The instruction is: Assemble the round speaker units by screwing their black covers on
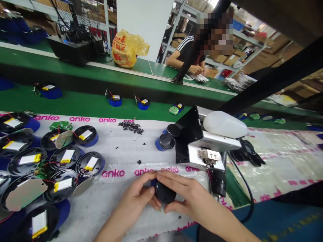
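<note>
Between both hands is a round blue housing with a black cap (165, 192), held low over the white wrapped bench. My left hand (141, 191) closes around its left side, thumb and fingers against the rim. From the right, my right hand (185, 191) wraps it, fingers across the far edge and thumb at the near edge. Beyond the hands stand two more capped blue housings, one in front (166, 142) and one behind (174, 130). To their right is a black and silver bench machine (196, 144) with a white rounded cover (224, 124).
Several open blue housings (89, 164) with batteries and wires crowd the left. A pile of small black parts (131, 127) lies mid-bench. Beyond it, a green conveyor (88, 104) carries more housings. A yellow bag (128, 48) and a person (186, 53) are across. A black cable (248, 188) loops right.
</note>
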The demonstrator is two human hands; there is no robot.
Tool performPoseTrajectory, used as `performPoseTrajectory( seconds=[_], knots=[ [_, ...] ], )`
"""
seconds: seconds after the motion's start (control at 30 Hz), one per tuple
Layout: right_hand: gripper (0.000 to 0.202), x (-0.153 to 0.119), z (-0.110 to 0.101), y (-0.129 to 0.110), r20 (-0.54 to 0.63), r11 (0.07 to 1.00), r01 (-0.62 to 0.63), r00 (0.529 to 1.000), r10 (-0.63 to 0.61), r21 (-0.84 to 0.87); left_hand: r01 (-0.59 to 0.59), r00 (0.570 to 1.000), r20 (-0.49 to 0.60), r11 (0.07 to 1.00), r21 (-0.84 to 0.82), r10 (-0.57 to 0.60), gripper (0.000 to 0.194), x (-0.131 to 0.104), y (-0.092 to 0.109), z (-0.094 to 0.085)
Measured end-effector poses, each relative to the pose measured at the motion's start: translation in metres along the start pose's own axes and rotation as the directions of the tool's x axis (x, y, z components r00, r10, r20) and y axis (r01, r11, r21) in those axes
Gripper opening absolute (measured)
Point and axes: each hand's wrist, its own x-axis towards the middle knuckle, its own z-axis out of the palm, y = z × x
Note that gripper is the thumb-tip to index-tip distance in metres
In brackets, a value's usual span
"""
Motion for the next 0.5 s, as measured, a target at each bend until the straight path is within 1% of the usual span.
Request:
performPoseTrajectory(
  seconds=[0.1, 0.17, 0.2, 0.27, 0.33, 0.37, 0.4, 0.43, 0.47, 0.5],
  knots=[
    [0.083, -0.002, 0.002, 0.001, 0.019, 1.0, -0.016, 1.0, 0.016, -0.023, 0.003, 1.0, 0.027, 1.0, 0.024, -0.003, 0.045, -0.004, 0.002, -0.001],
    [0.082, -0.002, 0.004, 0.004, 0.005, 0.998, -0.004, 1.0, 0.004, -0.056, 0.003, 0.999, 0.038, 0.998, 0.057, -0.005, 0.051, -0.006, 0.003, 0.002],
    [0.081, -0.002, 0.006, 0.006, -0.008, 0.997, 0.01, 1.0, -0.011, -0.08, -0.002, 1.0, 0.024, 0.996, 0.089, 0.0, 0.051, -0.006, 0.003, 0.005],
    [0.079, -0.003, 0.01, 0.007, -0.027, 0.99, 0.036, 0.999, -0.04, -0.135, -0.013, 0.998, -0.064, 0.982, 0.187, 0.025, 0.041, -0.004, 0.002, 0.015],
    [0.077, -0.007, 0.011, 0.006, -0.024, 0.981, 0.035, 0.999, -0.041, -0.191, -0.012, 0.982, -0.179, 0.962, 0.272, 0.063, 0.03, -0.001, 0.0, 0.026],
    [0.077, -0.011, 0.01, 0.005, -0.015, 0.978, 0.036, 0.999, -0.04, -0.208, -0.008, 0.972, -0.222, 0.958, 0.287, 0.075, 0.028, 0.001, 0.0, 0.032],
    [0.074, -0.017, 0.007, 0.005, -0.029, 0.976, 0.036, 0.999, -0.043, -0.214, -0.001, 0.965, -0.252, 0.958, 0.285, 0.076, 0.03, 0.002, -0.001, 0.036],
    [0.067, -0.025, 0.003, 0.006, -0.098, 0.977, 0.021, 0.994, -0.043, -0.213, 0.009, 0.961, -0.27, 0.961, 0.276, 0.068, 0.034, 0.002, -0.002, 0.039],
    [0.056, -0.034, -0.003, 0.008, -0.247, 0.978, -0.021, 0.968, -0.032, -0.207, 0.021, 0.959, -0.279, 0.964, 0.267, 0.056, 0.038, 0.003, -0.002, 0.041],
    [0.045, -0.045, -0.009, 0.014, -0.463, 0.976, -0.105, 0.886, 0.004, -0.193, 0.033, 0.956, -0.289, 0.964, 0.264, 0.046, 0.043, 0.003, -0.003, 0.041]
  ],
)
